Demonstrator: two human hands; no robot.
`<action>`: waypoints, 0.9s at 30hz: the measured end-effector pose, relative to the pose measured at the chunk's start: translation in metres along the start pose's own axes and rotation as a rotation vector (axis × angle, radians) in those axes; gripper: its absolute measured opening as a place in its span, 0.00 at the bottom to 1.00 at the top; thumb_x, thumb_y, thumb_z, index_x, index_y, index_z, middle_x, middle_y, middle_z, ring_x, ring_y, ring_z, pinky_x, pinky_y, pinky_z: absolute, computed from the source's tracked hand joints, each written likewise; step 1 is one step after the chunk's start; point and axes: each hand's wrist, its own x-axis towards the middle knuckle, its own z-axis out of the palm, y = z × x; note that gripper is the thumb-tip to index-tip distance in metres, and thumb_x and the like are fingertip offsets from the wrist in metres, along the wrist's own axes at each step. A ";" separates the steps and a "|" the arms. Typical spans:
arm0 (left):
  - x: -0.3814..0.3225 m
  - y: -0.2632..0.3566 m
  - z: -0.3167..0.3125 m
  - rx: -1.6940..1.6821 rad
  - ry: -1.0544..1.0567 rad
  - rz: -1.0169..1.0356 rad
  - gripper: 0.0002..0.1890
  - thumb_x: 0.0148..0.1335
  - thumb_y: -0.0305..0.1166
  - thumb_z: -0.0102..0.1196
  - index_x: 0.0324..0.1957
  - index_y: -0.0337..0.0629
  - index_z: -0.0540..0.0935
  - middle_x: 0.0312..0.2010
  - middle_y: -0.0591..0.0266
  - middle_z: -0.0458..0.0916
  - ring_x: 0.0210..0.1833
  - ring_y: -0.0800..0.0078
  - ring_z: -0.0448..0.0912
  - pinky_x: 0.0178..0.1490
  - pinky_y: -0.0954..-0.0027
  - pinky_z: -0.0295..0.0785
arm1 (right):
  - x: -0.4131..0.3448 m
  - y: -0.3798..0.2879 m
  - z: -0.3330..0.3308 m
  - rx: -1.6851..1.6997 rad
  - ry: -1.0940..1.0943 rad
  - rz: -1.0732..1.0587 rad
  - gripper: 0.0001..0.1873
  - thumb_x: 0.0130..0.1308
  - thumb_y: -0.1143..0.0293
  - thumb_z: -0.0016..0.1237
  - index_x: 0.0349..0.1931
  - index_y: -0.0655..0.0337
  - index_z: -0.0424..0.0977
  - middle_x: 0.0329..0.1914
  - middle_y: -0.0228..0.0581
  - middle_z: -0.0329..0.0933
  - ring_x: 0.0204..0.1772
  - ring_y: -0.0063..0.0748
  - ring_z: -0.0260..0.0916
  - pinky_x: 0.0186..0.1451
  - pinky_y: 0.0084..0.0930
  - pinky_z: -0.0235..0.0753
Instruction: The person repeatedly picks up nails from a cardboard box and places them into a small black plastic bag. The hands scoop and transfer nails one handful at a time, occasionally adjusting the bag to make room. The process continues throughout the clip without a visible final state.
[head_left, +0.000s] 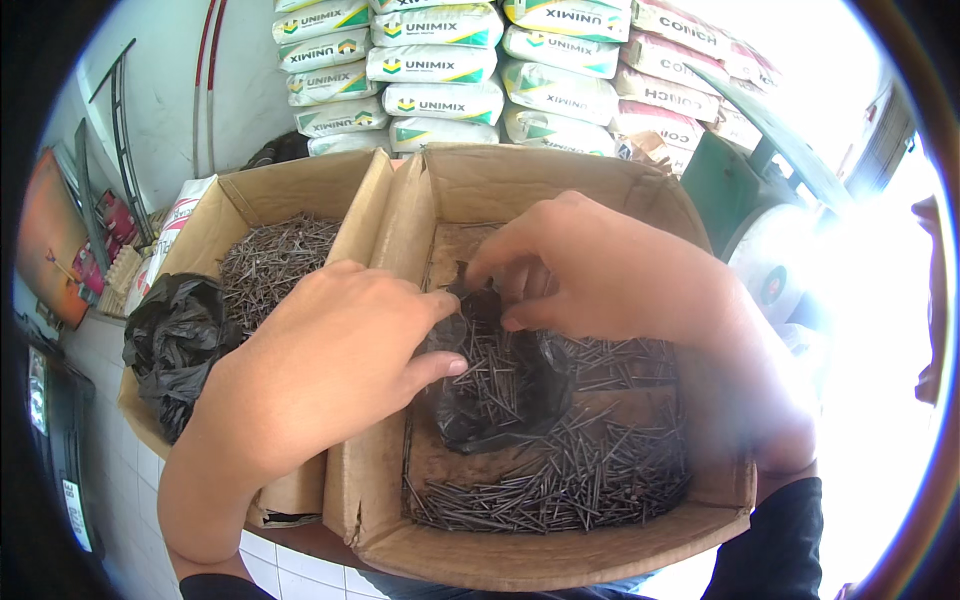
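A black plastic bag with nails in it stands with its mouth apart inside the right cardboard box. My left hand is at the bag's left rim, the edge pinched at the index finger; its thumb is stretched out over the nails. My right hand reaches over the bag's far side, its fingers curled around the dark plastic rim; its fingertips are partly hidden. Loose nails lie heaped on the box floor, nearer to me and to the right of the bag.
A second cardboard box at the left holds more nails and crumpled black bags. Stacked printed sacks stand behind the boxes. A green metal stand with a round white part is at the right.
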 end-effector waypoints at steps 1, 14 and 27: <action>0.000 0.000 0.000 0.003 -0.011 -0.018 0.29 0.76 0.52 0.62 0.65 0.39 0.87 0.51 0.45 0.91 0.59 0.46 0.85 0.69 0.50 0.75 | -0.001 0.000 0.002 0.039 0.031 -0.005 0.16 0.65 0.74 0.70 0.54 0.62 0.88 0.42 0.45 0.92 0.45 0.41 0.90 0.51 0.37 0.89; 0.001 0.005 -0.003 0.013 -0.038 -0.046 0.25 0.74 0.52 0.64 0.55 0.37 0.89 0.48 0.45 0.90 0.58 0.45 0.85 0.67 0.49 0.76 | 0.005 0.011 0.026 0.020 0.156 -0.162 0.14 0.69 0.72 0.62 0.53 0.63 0.85 0.39 0.50 0.88 0.42 0.49 0.86 0.50 0.41 0.84; 0.001 0.002 0.002 0.030 0.049 0.030 0.21 0.74 0.44 0.65 0.57 0.36 0.89 0.40 0.44 0.90 0.52 0.44 0.87 0.64 0.48 0.78 | 0.004 0.016 0.021 0.041 0.135 -0.193 0.12 0.70 0.72 0.61 0.52 0.62 0.86 0.37 0.50 0.88 0.42 0.50 0.87 0.51 0.43 0.84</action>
